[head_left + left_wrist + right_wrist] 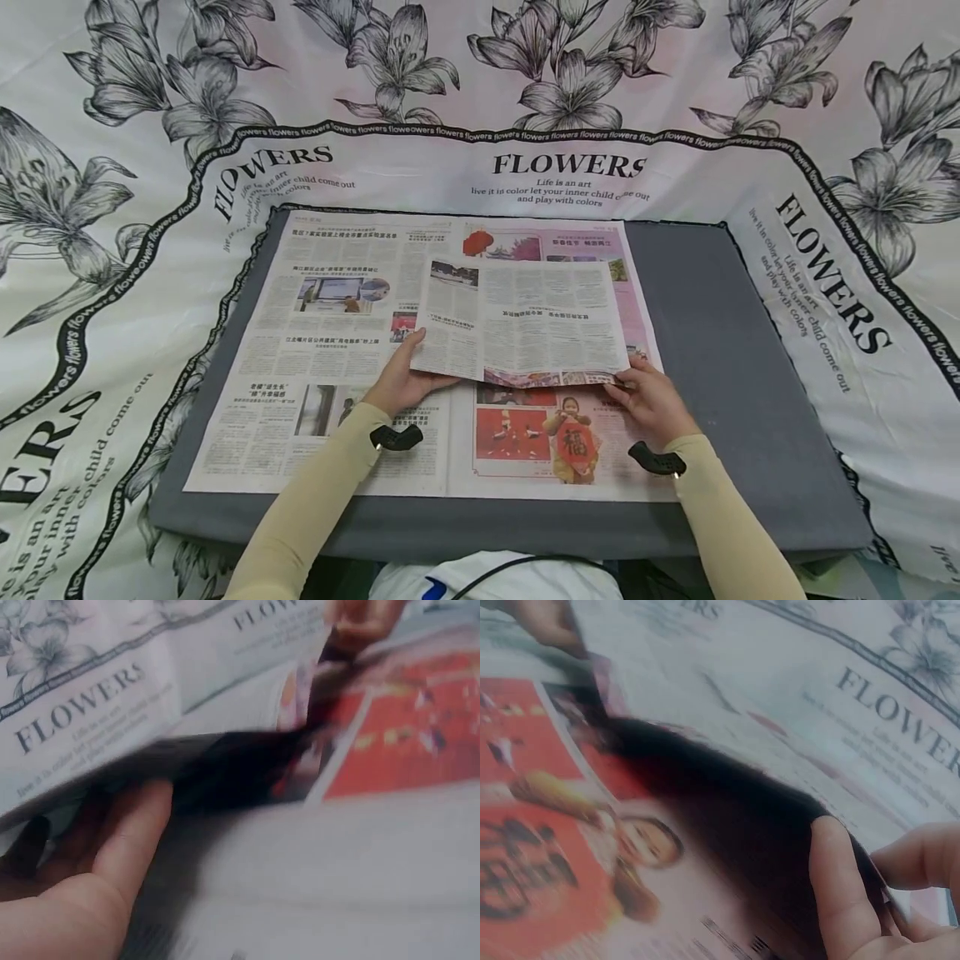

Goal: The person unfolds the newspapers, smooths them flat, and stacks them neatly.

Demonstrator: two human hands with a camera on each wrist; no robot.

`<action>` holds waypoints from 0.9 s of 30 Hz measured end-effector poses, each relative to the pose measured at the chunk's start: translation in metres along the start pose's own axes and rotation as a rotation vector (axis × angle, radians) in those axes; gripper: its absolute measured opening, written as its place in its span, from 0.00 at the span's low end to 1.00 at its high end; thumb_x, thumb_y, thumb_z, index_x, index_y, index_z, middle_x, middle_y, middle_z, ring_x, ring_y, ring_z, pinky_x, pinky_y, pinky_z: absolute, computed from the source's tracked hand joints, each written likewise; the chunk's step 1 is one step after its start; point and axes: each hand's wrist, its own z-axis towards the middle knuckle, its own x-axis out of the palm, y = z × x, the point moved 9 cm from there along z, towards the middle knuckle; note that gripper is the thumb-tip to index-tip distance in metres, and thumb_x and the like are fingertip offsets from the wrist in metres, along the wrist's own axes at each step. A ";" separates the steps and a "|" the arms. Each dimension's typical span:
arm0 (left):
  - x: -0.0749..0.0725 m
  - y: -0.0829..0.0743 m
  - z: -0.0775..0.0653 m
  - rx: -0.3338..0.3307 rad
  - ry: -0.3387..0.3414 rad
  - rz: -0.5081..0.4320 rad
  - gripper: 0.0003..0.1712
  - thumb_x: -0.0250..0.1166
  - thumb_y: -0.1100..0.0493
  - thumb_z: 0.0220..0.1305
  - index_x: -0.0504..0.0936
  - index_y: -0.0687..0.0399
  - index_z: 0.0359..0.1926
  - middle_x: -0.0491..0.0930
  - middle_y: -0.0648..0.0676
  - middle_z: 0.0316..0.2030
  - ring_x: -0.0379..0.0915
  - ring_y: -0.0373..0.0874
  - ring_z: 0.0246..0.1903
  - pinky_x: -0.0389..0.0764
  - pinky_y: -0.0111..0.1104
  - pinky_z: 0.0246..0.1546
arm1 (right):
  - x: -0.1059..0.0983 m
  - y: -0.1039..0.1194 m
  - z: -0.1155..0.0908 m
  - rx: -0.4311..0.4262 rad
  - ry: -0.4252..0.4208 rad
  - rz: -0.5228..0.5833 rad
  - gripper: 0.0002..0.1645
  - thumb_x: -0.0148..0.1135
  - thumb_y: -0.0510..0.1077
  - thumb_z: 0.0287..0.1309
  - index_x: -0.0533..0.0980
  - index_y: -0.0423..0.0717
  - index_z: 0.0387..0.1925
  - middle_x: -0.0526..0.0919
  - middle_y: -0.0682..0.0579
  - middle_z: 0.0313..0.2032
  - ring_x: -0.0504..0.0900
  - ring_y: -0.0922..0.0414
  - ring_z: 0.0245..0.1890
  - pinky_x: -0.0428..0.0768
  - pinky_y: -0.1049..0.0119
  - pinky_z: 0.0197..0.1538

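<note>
In the head view, a folded newspaper (551, 333) is held slightly raised over a larger spread newspaper sheet (262, 350). Its headline print faces upside down. My left hand (405, 379) holds it at the near left corner, with the thumb under the near edge. At the near right corner my right hand (656, 400) pinches it. The right wrist view has the right thumb (844, 889) against the paper's underside and a finger on the other side. Blurred in the left wrist view, the left hand (97, 877) lies at the paper's edge; some fingers are hidden beneath.
The spread sheet lies on a grey tabletop (697, 333), with bare grey on its right. Around it runs a white cloth (420, 171) printed with flowers and lettering. Both wrists wear black bands (397, 437). A dark cable (525, 562) crosses the person's lap.
</note>
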 end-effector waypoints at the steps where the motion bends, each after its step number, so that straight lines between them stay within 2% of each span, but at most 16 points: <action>1: 0.007 0.001 0.000 0.002 0.040 -0.050 0.35 0.44 0.39 0.80 0.50 0.35 0.82 0.46 0.59 0.82 0.40 0.60 0.81 0.44 0.63 0.77 | 0.005 -0.002 -0.001 0.005 0.028 -0.003 0.38 0.42 0.31 0.76 0.47 0.50 0.80 0.73 0.56 0.55 0.83 0.65 0.49 0.85 0.72 0.49; 3: 0.018 0.001 -0.001 0.016 0.093 -0.116 0.38 0.44 0.31 0.76 0.53 0.34 0.81 0.44 0.59 0.82 0.37 0.60 0.82 0.42 0.63 0.78 | 0.015 -0.006 -0.002 0.010 0.078 -0.012 0.36 0.41 0.30 0.76 0.49 0.49 0.79 0.73 0.57 0.55 0.82 0.65 0.50 0.85 0.71 0.49; 5: 0.026 0.001 -0.001 0.040 0.118 -0.148 0.44 0.43 0.23 0.70 0.55 0.35 0.79 0.43 0.60 0.82 0.35 0.60 0.82 0.41 0.63 0.78 | 0.024 -0.011 -0.003 0.022 0.111 -0.013 0.34 0.41 0.30 0.75 0.50 0.49 0.77 0.72 0.57 0.56 0.81 0.66 0.51 0.84 0.71 0.50; 8: 0.033 0.000 0.000 0.090 0.116 -0.159 0.52 0.39 0.15 0.62 0.55 0.38 0.77 0.42 0.61 0.81 0.34 0.61 0.82 0.39 0.64 0.78 | 0.037 -0.018 -0.005 0.033 0.143 0.001 0.33 0.41 0.29 0.75 0.51 0.52 0.75 0.69 0.56 0.58 0.78 0.66 0.54 0.84 0.70 0.52; 10: 0.034 0.000 0.001 0.123 0.100 -0.156 0.53 0.37 0.15 0.62 0.53 0.37 0.78 0.42 0.61 0.81 0.34 0.62 0.81 0.38 0.64 0.77 | 0.045 -0.021 -0.006 0.035 0.155 0.008 0.33 0.40 0.29 0.75 0.52 0.52 0.75 0.67 0.55 0.60 0.77 0.66 0.55 0.84 0.71 0.52; 13: 0.034 0.005 0.005 0.139 0.074 -0.159 0.47 0.37 0.23 0.71 0.47 0.39 0.81 0.41 0.62 0.81 0.34 0.62 0.81 0.39 0.61 0.79 | 0.054 -0.026 -0.008 0.039 0.174 0.003 0.34 0.38 0.29 0.75 0.51 0.52 0.76 0.66 0.54 0.63 0.76 0.64 0.57 0.84 0.72 0.52; 16: 0.035 0.015 0.009 0.111 0.050 -0.174 0.40 0.40 0.34 0.79 0.44 0.43 0.83 0.41 0.61 0.82 0.34 0.60 0.82 0.40 0.55 0.80 | 0.061 -0.030 -0.008 0.045 0.178 -0.009 0.33 0.38 0.29 0.75 0.51 0.50 0.76 0.66 0.53 0.63 0.77 0.63 0.56 0.84 0.72 0.52; 20: 0.036 0.028 0.011 0.064 0.013 -0.223 0.36 0.42 0.42 0.81 0.49 0.48 0.81 0.49 0.63 0.79 0.39 0.56 0.81 0.42 0.49 0.82 | 0.065 -0.035 -0.006 0.039 0.150 -0.031 0.33 0.38 0.28 0.74 0.51 0.47 0.76 0.65 0.53 0.61 0.75 0.62 0.57 0.83 0.71 0.53; 23: 0.041 0.033 0.010 0.043 0.017 -0.220 0.32 0.40 0.46 0.82 0.50 0.50 0.79 0.52 0.63 0.75 0.41 0.58 0.80 0.43 0.50 0.81 | 0.065 -0.037 -0.005 0.027 0.118 -0.051 0.35 0.40 0.28 0.73 0.50 0.46 0.77 0.64 0.52 0.63 0.73 0.61 0.58 0.84 0.70 0.54; 27: 0.051 0.035 0.009 0.042 0.052 -0.192 0.32 0.40 0.55 0.82 0.46 0.55 0.80 0.47 0.66 0.78 0.39 0.62 0.81 0.44 0.54 0.80 | 0.067 -0.040 -0.005 0.011 0.107 -0.111 0.36 0.41 0.28 0.72 0.51 0.45 0.77 0.64 0.49 0.64 0.74 0.61 0.56 0.84 0.69 0.53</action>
